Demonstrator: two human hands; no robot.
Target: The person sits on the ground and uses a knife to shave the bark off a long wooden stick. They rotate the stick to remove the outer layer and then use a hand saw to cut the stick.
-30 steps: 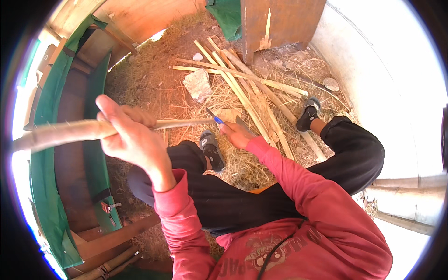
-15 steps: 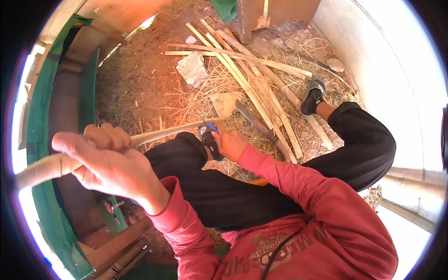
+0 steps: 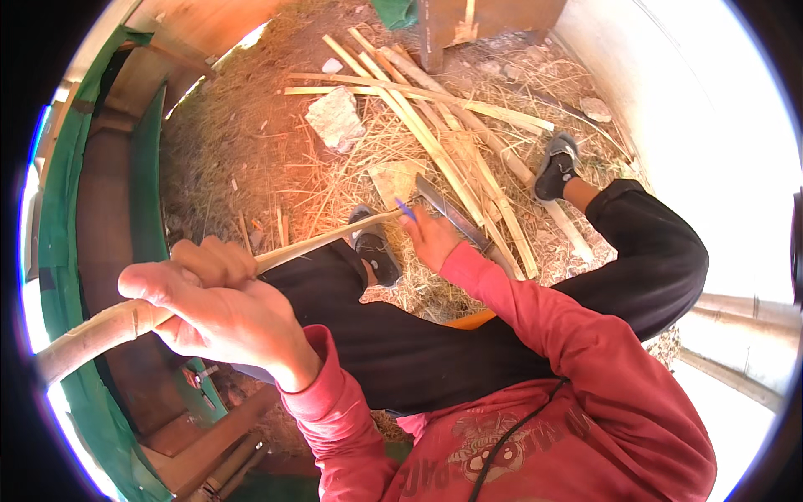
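My left hand (image 3: 222, 305) is wrapped round a long pale bamboo pole (image 3: 96, 339), which slants from the left edge towards the middle and narrows at its far end. My right hand (image 3: 435, 241) is closed on a small knife with a blue handle (image 3: 405, 209). The knife lies right at the pole's far tip, above my left shoe (image 3: 376, 247); its blade is hardly visible. On the straw just beyond my right hand rests a long dark-bladed machete (image 3: 447, 209), next to a flat yellowish block (image 3: 395, 180).
Several split bamboo strips (image 3: 427, 138) and a thicker pole (image 3: 493, 142) lie crossed on the straw ahead. A pale stone (image 3: 336, 119) sits left of them. A green-edged wooden frame (image 3: 117, 209) stands at left, a white wall (image 3: 686, 125) at right.
My right hand and the knife have moved slightly right and up, to the pole's tip. My left hand, still gripping the pole, has shifted right and a little lower.
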